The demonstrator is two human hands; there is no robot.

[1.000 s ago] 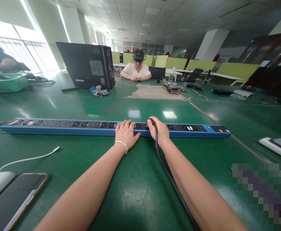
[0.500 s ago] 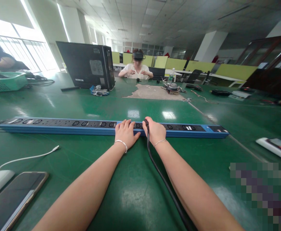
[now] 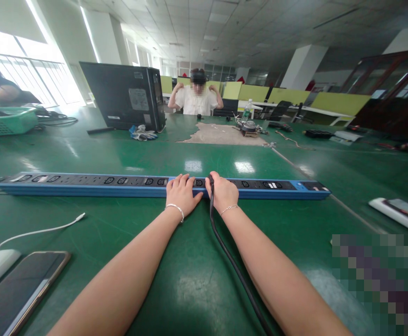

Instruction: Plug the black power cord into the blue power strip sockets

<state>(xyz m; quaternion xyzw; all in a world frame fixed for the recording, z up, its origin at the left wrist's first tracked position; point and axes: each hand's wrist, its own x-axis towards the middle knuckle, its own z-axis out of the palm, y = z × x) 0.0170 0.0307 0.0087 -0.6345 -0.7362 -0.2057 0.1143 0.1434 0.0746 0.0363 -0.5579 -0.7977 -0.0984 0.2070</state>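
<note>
Right hand, grip closed on plug, has shifted toward left hand, spread on power strip; seating unclear

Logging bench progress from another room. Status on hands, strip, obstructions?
Left hand resting on blue power strip. Right hand gripping black cable near its end, at strip. Grip blocks view of cable's seating.

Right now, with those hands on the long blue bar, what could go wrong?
The cord hangs beside the right forearm, so an arm bump might tug the plug crooked in the right hand.

The left hand rests on the power strip near its middle, leaving both long ends unheld; a sideways push could perhaps make it swivel on the shiny table.
</note>
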